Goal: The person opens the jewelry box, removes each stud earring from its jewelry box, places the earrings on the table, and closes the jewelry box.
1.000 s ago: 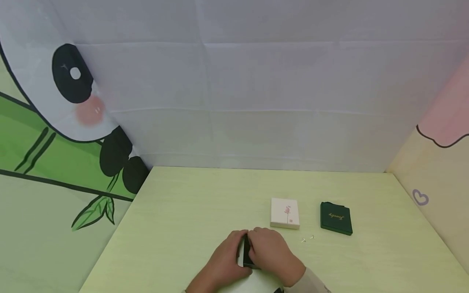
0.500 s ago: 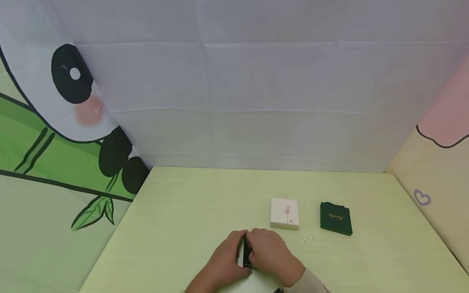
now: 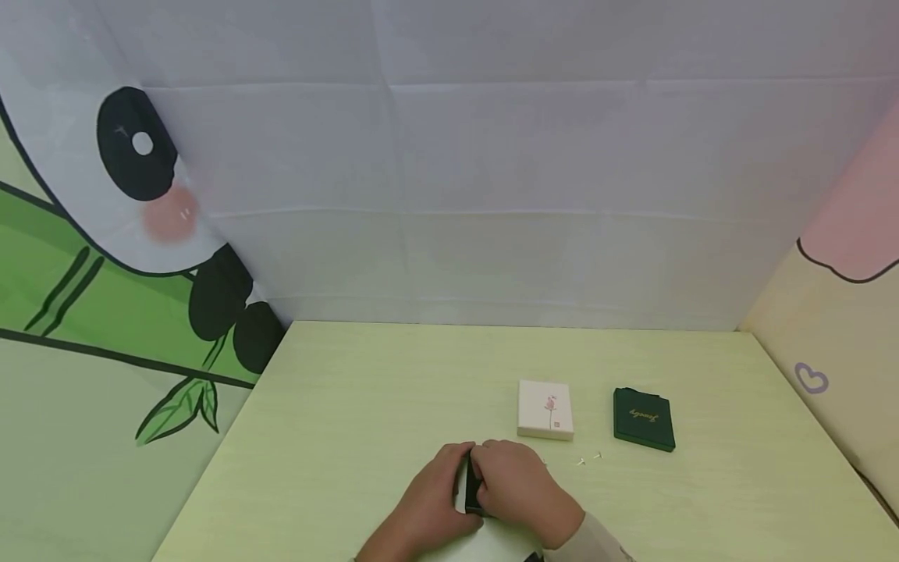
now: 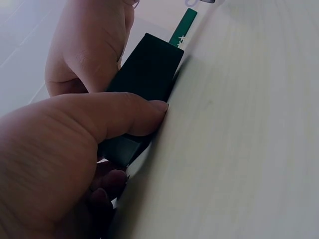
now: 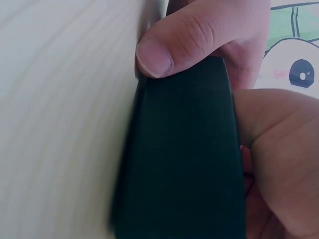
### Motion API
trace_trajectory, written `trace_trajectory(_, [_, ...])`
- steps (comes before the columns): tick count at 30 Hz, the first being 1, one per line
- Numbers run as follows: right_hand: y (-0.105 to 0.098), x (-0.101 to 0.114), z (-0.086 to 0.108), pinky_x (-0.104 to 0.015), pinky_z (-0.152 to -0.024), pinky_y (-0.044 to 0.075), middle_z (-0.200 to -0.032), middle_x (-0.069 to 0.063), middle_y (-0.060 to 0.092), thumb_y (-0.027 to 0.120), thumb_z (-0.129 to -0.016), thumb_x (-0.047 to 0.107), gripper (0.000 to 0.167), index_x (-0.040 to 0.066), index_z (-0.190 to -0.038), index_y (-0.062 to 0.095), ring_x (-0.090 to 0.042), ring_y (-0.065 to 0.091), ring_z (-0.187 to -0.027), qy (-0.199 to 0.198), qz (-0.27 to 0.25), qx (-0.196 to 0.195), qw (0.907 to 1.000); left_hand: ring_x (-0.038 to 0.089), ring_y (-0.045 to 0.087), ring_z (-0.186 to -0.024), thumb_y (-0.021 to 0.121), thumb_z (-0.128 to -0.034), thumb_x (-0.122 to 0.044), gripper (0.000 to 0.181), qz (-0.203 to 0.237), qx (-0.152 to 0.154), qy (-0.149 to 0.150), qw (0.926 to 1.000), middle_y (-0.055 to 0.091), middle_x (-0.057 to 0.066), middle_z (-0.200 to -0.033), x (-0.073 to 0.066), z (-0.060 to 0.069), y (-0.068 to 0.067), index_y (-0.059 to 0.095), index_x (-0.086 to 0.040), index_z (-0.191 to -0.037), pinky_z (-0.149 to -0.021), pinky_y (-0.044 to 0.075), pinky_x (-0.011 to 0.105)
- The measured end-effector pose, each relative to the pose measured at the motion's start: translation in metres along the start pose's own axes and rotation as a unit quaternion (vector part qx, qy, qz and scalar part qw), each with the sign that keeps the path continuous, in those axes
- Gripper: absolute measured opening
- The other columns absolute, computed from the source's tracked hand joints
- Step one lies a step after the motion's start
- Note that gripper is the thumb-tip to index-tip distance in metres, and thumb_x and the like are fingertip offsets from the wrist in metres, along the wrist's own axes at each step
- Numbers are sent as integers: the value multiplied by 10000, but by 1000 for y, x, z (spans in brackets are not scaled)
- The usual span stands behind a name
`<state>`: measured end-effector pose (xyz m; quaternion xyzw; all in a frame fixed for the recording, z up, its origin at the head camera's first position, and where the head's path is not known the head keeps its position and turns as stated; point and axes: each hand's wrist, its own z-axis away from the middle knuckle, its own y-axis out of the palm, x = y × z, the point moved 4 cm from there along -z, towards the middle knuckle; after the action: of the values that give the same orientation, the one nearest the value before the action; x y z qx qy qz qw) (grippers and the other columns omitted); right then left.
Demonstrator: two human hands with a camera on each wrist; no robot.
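In the head view, a dark green box (image 3: 474, 493) stands at the table's front between both hands. My left hand (image 3: 437, 492) grips it from the left, the thumb lying across its near side in the left wrist view. My right hand (image 3: 516, 484) has its fingers curled over the box's right side; their tips are hidden, so whether they also pinch something small I cannot tell. In the right wrist view the left thumb presses the far end of the box (image 5: 184, 154). Small pale earring-like pieces (image 3: 580, 461) lie right of the hands.
A white box (image 3: 545, 409) with a pink flower print lies beyond the right hand. Right of it is a flat dark green lid or box (image 3: 644, 419) with gold lettering. A grey-white sheet (image 3: 449, 195) hangs behind the pale table (image 3: 365, 390); printed panels flank it.
My right hand has shifted very slightly left and down along the box, uncovering another tiny pale piece beside it. The left hand keeps its grip in the same place.
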<state>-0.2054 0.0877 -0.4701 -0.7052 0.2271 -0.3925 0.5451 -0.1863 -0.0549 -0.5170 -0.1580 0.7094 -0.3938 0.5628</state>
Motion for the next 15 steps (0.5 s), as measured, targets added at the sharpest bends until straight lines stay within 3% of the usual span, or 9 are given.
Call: trace_trajectory(15, [5,-2,-1,-272,-550,375,-713,105,450,789,-750,112,277,199,-759,526,-74,415,-624,-33,28,-12,10000,153,549,-1252,851,-738,-250,876,4,25,-50,10000,529,-25,-1416,-2,0,-2,453,-97,-1503,-1045,471,385])
